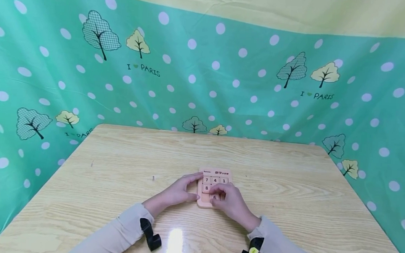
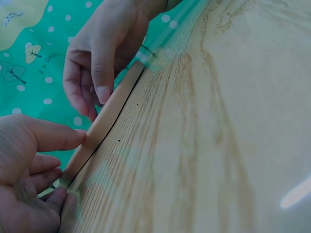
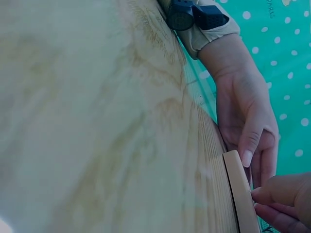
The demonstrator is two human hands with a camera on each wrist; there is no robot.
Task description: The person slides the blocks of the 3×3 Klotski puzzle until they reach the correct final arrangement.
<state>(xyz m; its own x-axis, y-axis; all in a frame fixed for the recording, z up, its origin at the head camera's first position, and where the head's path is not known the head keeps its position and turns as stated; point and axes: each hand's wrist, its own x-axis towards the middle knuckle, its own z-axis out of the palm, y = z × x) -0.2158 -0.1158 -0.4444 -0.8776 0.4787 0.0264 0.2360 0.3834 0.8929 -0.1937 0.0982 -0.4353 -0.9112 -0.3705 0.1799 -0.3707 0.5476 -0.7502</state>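
Note:
A pink sliding number puzzle (image 1: 200, 202) lies flat on the table, with tiles such as 7, 4, 1, 8 and 6 showing. My left hand (image 1: 178, 190) rests at its left side, index finger by the upper corner and thumb by the lower part of the edge. Over the lower tiles is my right hand (image 1: 231, 202), its thumb and index fingertips apart on either side of the 6 tile (image 1: 214, 198). Its palm and fingers hide the tiles on the right. In the left wrist view, the puzzle's side edge (image 2: 109, 107) shows between both hands.
The wooden table (image 1: 135, 157) surrounds the puzzle. A green dotted curtain (image 1: 191, 80) hangs behind it and at the sides. Black straps with small devices sit on both sleeved wrists, and a bright reflection lies near the front.

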